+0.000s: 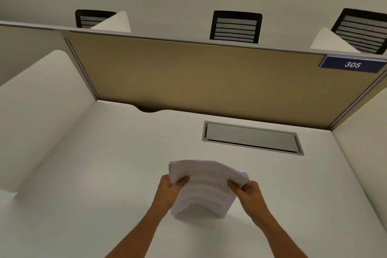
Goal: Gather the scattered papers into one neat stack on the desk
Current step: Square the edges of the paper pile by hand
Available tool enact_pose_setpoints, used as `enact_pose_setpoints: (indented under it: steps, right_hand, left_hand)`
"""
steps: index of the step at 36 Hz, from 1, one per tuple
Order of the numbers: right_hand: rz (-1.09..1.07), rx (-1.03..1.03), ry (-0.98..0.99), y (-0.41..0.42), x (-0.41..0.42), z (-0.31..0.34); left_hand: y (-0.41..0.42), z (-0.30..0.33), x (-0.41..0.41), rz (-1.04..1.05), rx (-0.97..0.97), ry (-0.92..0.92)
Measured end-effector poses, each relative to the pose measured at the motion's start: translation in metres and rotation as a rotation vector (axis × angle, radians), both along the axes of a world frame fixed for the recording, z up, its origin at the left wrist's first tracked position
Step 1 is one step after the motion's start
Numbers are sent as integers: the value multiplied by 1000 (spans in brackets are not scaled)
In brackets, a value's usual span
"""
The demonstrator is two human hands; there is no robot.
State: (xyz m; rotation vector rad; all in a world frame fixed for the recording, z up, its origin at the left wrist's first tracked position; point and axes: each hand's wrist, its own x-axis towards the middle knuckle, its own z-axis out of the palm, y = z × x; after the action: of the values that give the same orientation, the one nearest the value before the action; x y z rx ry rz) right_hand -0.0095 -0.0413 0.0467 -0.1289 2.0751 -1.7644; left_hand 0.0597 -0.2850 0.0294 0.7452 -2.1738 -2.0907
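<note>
From your head camera, you are looking down at a white desk (104, 174) walled in by a study carrel. The one container-like thing here is the grey cable tray (252, 138) sunk into the desk, and its lid lies closed, so you cannot tell what it holds.

The papers (206, 186) sit nearer to you than that tray, slightly to its left. You have them gathered as one bundle, stood on its lower edge, which meets the desk or comes very close to it. The sheets bow outward in the middle, and their top edges fan unevenly, most at the upper right corner. Printed lines of text show on the sheet facing you.

Your left hand (170, 191) grips the bundle's left side, thumb across the front sheet and fingers curled behind. Your right hand (249, 191) grips the right side the same way, thumb pressing the front near the upper right edge. So the papers lie between your two hands, both clamped on them, with bare forearms reaching in from the bottom of the view.

Beyond the tray rises a tan partition panel (199, 77), with a blue sign (352, 64) reading 305 at its upper right corner. White side dividers (41, 107) stand left and right of the tray. Above the partition you see the backs of three black mesh chairs (235, 27).
</note>
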Motion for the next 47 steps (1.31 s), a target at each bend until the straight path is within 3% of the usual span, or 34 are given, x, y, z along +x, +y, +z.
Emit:
enact_pose_setpoints:
  steps: [15, 22, 47]
  right_hand:
    - [73, -23, 31, -14, -2, -5]
    - [113, 20, 41, -13, -11, -9]
    - [128, 16, -29, -16, -7, -22]
  left_hand:
    - [-11, -10, -3, -72, -42, 50]
    - [-11, 3, -7, 73, -52, 90]
    - [3, -14, 8, 74, 7, -10]
